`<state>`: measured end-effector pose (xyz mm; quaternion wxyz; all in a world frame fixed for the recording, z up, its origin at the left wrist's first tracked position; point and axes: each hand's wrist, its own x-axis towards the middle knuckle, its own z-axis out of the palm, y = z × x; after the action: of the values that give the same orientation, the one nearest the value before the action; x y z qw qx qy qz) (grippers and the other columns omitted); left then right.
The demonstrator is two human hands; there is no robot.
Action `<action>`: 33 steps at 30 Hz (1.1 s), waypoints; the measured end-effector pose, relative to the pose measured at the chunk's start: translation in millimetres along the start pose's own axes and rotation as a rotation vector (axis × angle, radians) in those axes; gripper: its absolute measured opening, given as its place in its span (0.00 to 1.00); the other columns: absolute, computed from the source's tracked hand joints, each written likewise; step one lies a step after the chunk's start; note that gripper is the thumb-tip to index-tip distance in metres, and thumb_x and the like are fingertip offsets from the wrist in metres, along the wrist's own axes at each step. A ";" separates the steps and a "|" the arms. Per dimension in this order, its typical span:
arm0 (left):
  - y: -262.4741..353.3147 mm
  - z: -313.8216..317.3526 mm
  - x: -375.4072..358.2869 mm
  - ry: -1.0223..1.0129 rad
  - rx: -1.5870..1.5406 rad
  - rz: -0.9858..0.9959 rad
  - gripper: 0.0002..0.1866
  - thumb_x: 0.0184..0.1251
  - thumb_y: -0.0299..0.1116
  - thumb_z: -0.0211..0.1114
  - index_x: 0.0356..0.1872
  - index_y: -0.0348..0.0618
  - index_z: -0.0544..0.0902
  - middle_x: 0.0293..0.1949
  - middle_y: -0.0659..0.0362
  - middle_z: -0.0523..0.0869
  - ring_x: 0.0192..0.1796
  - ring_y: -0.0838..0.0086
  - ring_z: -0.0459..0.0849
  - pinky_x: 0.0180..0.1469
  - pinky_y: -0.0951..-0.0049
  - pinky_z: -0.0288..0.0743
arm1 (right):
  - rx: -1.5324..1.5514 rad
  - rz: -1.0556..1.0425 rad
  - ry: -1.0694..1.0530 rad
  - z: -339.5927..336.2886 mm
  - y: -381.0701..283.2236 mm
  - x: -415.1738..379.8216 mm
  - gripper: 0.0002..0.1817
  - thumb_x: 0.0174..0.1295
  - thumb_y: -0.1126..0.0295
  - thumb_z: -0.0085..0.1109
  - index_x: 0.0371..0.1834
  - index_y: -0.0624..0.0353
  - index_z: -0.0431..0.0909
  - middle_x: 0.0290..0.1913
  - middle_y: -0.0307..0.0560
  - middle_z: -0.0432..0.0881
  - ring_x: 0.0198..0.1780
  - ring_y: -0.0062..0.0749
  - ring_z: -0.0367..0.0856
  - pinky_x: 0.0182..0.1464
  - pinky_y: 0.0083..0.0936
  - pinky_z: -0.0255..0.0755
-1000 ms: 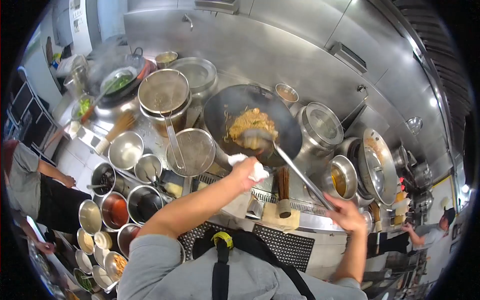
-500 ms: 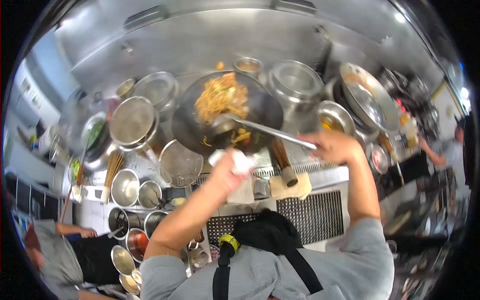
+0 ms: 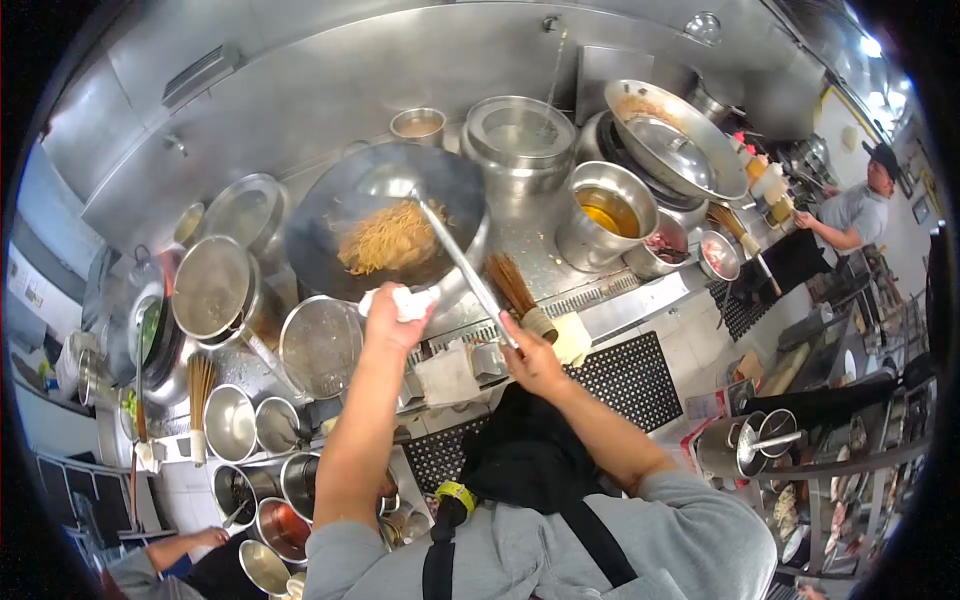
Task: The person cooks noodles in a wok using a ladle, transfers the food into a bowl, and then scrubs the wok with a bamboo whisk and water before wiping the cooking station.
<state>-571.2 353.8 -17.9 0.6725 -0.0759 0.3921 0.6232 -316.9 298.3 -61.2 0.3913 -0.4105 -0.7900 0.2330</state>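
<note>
A dark wok (image 3: 320, 215) sits on the range, with brown noodles (image 3: 395, 238) heaped in its middle and haze above them. My left hand (image 3: 392, 318) is closed around a folded white cloth (image 3: 412, 302) at the wok's near rim; whether it grips the rim through the cloth is hidden. My right hand (image 3: 535, 358) is wrapped round the end of a ladle's handle (image 3: 460, 260). The ladle's bowl (image 3: 385, 181) rests inside the wok near its far wall, beyond the noodles. Beside the right hand lies a bamboo wok brush (image 3: 515, 295).
To the wok's right stand a lidded pot (image 3: 520, 135), a pot of yellow oil (image 3: 610, 215) and a large tilted pan (image 3: 675, 140). Strainers (image 3: 212, 288) and several steel bowls (image 3: 230, 420) crowd the left. Another person (image 3: 855, 210) stands far right; a co-worker's arm (image 3: 185, 545) shows lower left.
The view has swung to the right. My right hand has come closer to my body, and the ladle has moved from the near noodles to the wok's far side. The noodles lie lower and nearer.
</note>
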 end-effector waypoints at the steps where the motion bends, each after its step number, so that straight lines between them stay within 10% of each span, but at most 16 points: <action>1: 3.8 -5.9 13.9 -0.033 0.040 0.028 0.06 0.55 0.32 0.55 0.33 0.46 0.72 0.33 0.54 0.77 0.40 0.54 0.78 0.38 0.50 0.74 | 0.152 0.089 0.007 5.6 2.1 -5.6 0.30 0.58 0.75 0.57 0.66 0.51 0.62 0.31 0.52 0.77 0.29 0.33 0.74 0.33 0.26 0.70; 4: 11.2 -17.1 40.6 -0.076 0.119 0.064 0.07 0.56 0.34 0.54 0.35 0.44 0.73 0.34 0.52 0.79 0.41 0.52 0.80 0.39 0.52 0.76 | 0.419 0.308 0.100 1.6 -2.0 -18.2 0.28 0.60 0.74 0.56 0.65 0.56 0.63 0.38 0.44 0.79 0.30 0.17 0.71 0.33 0.15 0.67; 8: 13.8 -20.3 39.3 -0.079 0.127 0.042 0.08 0.57 0.35 0.54 0.35 0.45 0.73 0.37 0.49 0.80 0.41 0.53 0.81 0.38 0.56 0.75 | 0.708 0.737 0.028 -88.3 -39.1 5.3 0.38 0.58 0.79 0.51 0.71 0.48 0.47 0.31 0.43 0.74 0.18 0.23 0.73 0.17 0.21 0.71; 12: 15.5 -20.8 40.5 -0.073 0.119 0.052 0.08 0.55 0.35 0.56 0.35 0.45 0.73 0.37 0.50 0.80 0.42 0.54 0.81 0.39 0.57 0.75 | 0.455 0.653 0.349 -162.6 -19.1 21.4 0.35 0.53 0.78 0.49 0.68 0.61 0.54 0.25 0.40 0.72 0.14 0.20 0.67 0.13 0.19 0.65; 23: 13.7 -21.5 43.8 -0.095 0.097 0.031 0.09 0.53 0.33 0.59 0.35 0.46 0.73 0.36 0.55 0.79 0.41 0.52 0.80 0.40 0.54 0.74 | 0.111 0.858 0.142 -213.3 6.5 34.9 0.28 0.47 0.79 0.54 0.56 0.70 0.67 0.20 0.41 0.74 0.14 0.23 0.70 0.15 0.22 0.65; 33: 15.4 -22.4 43.6 -0.164 0.095 -0.086 0.10 0.54 0.37 0.60 0.36 0.49 0.73 0.37 0.56 0.79 0.43 0.56 0.79 0.43 0.54 0.73 | 0.752 0.606 0.406 -211.8 -83.2 54.7 0.25 0.52 0.78 0.55 0.57 0.64 0.67 0.24 0.40 0.76 0.15 0.19 0.69 0.13 0.15 0.62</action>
<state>-598.4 377.7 -54.3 0.7311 -0.0092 0.3614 0.5786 -203.8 307.5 143.5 0.5720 -0.4885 -0.4058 0.5192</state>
